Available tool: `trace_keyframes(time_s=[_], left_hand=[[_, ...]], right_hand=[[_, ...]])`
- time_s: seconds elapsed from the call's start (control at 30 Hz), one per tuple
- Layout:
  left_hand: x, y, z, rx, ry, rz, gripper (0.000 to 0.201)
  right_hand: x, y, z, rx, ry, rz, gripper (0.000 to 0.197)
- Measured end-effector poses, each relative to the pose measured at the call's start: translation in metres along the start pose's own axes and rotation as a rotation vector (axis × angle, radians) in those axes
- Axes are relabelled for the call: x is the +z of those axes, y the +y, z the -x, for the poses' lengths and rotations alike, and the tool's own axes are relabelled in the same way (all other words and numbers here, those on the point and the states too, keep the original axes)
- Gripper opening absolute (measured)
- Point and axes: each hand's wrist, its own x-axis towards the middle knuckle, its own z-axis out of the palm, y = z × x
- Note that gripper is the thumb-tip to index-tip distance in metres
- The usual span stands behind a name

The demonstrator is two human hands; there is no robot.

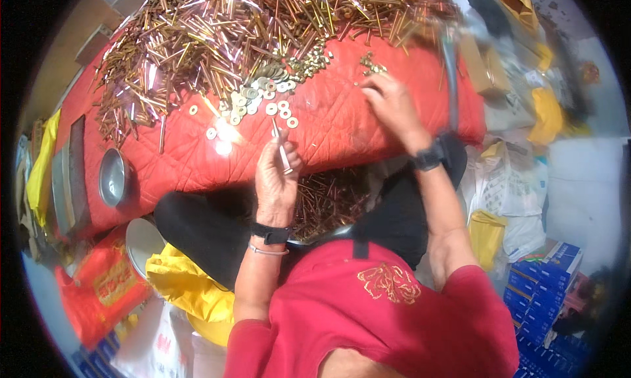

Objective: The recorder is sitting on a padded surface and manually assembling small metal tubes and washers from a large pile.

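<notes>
My left hand is closed around a long silver bolt, its head down by the palm and its shank pointing up past the fingers. Over the red quilted cover, my right hand reaches out with bent fingers, thumb and forefinger slightly apart. One small nut lies just beside its fingertips. Several loose brass-coloured nuts are just beyond that hand. Flat washers are spread between my hands and the heap, some of them singly near my left hand.
A large heap of long bolts covers the far side. More bolts lie below the cover's near edge, between my legs. A metal bowl is at left. Yellow bags and blue boxes stand around me.
</notes>
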Motion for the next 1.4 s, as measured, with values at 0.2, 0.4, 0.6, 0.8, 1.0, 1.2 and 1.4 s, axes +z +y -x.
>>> trace_keyframes(time_s=[0.2, 0.4, 0.6, 0.8, 1.0, 1.2, 1.4], left_hand=[[0.006, 0.0, 0.006, 0.04, 0.102, -0.22, 0.026], [0.015, -0.007, 0.019, 0.041, 0.113, -0.438, 0.024], [0.023, -0.015, 0.028, 0.005, 0.089, -0.555, 0.024], [0.034, -0.011, 0.043, 0.044, 0.063, -0.683, 0.021], [0.039, -0.011, 0.048, 0.015, 0.018, -0.715, 0.019], [0.041, 0.008, 0.046, -0.254, -0.093, -0.685, 0.023], [0.043, 0.014, 0.056, -0.263, -0.148, -0.737, 0.022]], right_hand=[[-0.015, 0.033, 0.004, -0.101, -0.179, 0.371, 0.01], [0.0, 0.011, -0.001, -0.195, -0.067, 0.276, 0.015], [0.027, -0.009, 0.008, -0.064, -0.139, -0.102, 0.027], [0.017, -0.068, 0.032, 0.32, -0.38, -0.962, 0.006], [0.018, -0.068, 0.04, 0.062, -0.293, -0.928, 0.007], [-0.005, -0.076, 0.035, -0.132, -0.343, -0.654, 0.009], [-0.018, -0.087, 0.035, -0.216, -0.489, -0.418, 0.009]])
